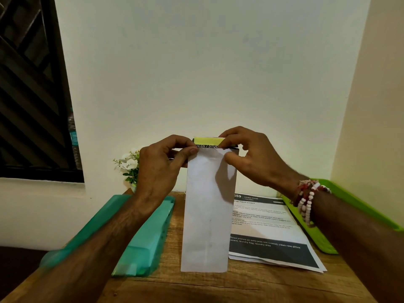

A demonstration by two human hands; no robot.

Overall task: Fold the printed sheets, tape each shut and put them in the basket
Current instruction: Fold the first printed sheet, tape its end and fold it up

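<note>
A folded printed sheet [207, 211], long and narrow with its white back toward me, stands upright above the wooden table [218, 285]. A strip of yellow tape [208, 141] lies across its top edge, over a black printed band. My left hand [161, 167] pinches the sheet's top left corner at the tape's end. My right hand [251, 156] pinches the tape's right end at the top right corner, thumb against the paper. A stack of flat printed sheets [269, 228] lies on the table to the right. The green basket [323, 237] sits at the far right, partly hidden by my right forearm.
A teal plastic folder [142, 243] lies on the table's left side under my left forearm. A small pot of white flowers [129, 165] stands at the back left against the wall. A dark window fills the upper left.
</note>
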